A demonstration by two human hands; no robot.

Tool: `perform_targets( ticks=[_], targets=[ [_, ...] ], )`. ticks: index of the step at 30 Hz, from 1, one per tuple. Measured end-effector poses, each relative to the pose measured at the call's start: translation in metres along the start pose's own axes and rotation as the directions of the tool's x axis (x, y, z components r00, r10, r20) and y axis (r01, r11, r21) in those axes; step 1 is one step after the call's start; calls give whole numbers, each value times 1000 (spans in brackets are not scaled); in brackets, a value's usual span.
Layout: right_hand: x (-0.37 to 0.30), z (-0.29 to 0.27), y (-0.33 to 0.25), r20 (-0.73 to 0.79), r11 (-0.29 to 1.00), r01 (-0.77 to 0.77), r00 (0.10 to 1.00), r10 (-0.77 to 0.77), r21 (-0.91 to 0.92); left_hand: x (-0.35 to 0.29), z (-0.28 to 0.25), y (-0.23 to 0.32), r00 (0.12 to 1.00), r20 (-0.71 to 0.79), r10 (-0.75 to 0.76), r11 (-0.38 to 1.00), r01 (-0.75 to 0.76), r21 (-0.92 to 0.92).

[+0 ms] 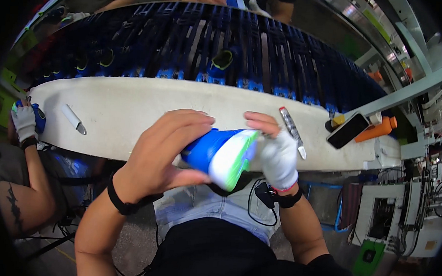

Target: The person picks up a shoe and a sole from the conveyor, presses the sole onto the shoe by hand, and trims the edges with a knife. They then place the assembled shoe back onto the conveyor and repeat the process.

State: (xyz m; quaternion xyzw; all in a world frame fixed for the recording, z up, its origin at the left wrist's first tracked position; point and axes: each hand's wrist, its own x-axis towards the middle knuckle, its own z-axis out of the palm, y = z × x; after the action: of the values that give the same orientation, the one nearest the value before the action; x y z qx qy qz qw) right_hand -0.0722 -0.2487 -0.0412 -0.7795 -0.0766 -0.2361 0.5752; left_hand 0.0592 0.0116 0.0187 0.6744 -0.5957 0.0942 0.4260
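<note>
- A dark blue slatted conveyor [156, 38] curves across the top; its ends fade into shadow and the black fisheye rim. Dark shoes [221, 62] with bright green collars sit on it; those toward the left are hard to count in the gloom.
- Below it runs a long off-white table [121, 106], its near edge partly covered by the wearer's hands.
- At far left, a co-worker is cut off by the rim; a tattooed arm and a gloved hand [24, 121] show, the hand against a blue item [40, 119] too small to make out fully.
- The wearer's bare left hand [154, 146] curls around one end of a shoe, fingers over the top and thumb below, hiding that end.
- The wearer's right hand [278, 162], in a white glove with bare fingertips, is motion-blurred beside the sole. Its thumb is hidden, and I cannot tell whether it pinches the shoe or only rests close.
- That blue shoe [220, 155] is held above the table's near edge, between both hands, tilted, its white and green sole facing right. The blur hides its detail.
- An orange bottle [378, 130] stands out at the table's right end, partly behind a black-screened phone [348, 130].
- A capped marker [292, 132] lies just beyond the glove.
- A short white tube-like piece [74, 119] lies at left; its exact kind is unclear.
</note>
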Motion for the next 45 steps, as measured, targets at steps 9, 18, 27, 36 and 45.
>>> perform_targets(
  ticks=[9,18,27,36,45],
  targets=[
    [49,53,4,-75,962,-68,993,91,263,33,7,-25,850,350,-394,882,457,-118],
    [55,61,17,-221,934,-39,967,125,355,42,12,-44,808,311,-500,845,534,-27],
    [36,30,5,-214,888,-141,943,255,438,75,50,-15,936,241,-258,966,254,48],
    [11,5,-25,-166,930,-235,943,289,282,68,76,23,979,173,-106,988,83,134],
    [-58,15,-21,-89,998,-30,996,24,-61,53,-4,57,826,478,-298,943,178,281]
  ],
)
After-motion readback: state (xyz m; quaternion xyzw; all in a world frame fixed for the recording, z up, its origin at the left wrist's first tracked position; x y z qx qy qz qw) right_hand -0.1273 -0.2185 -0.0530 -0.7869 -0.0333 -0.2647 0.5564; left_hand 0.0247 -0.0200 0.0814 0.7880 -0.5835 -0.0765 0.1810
